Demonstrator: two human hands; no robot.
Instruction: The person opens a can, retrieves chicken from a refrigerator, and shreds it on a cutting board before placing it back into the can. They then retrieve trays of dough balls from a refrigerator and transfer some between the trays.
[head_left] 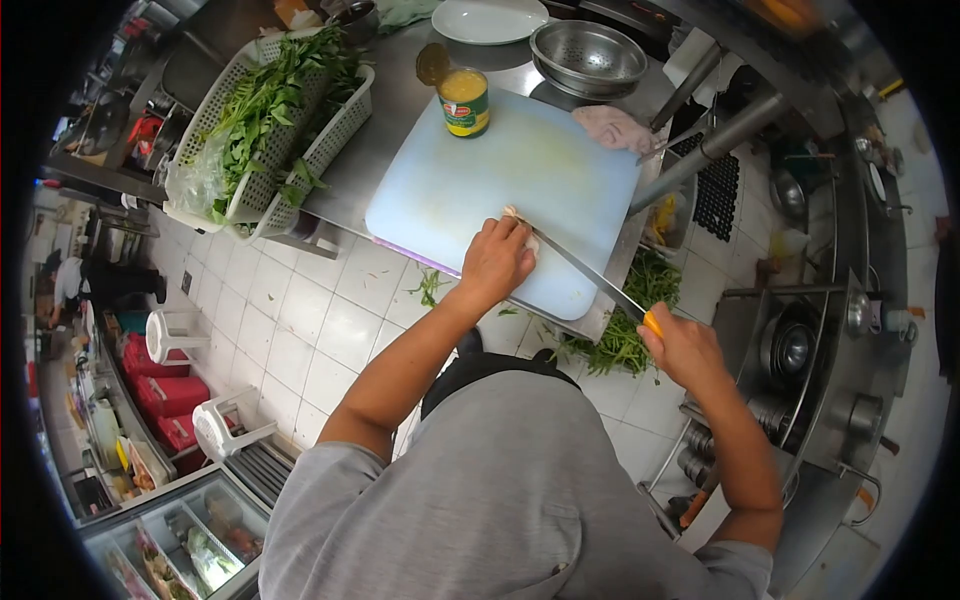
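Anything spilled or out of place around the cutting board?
Yes: loose green leaves lie scattered on the tiled floor below the cutting board, off any tray. A crumpled cloth also overlaps the board's far right corner, untidy for a food surface.

White plate (490,20) lay near metal colander (588,55). Leafy greens (265,100) filled pale basket (266,162). White stools (213,430) stood on tiled floor (345,325).
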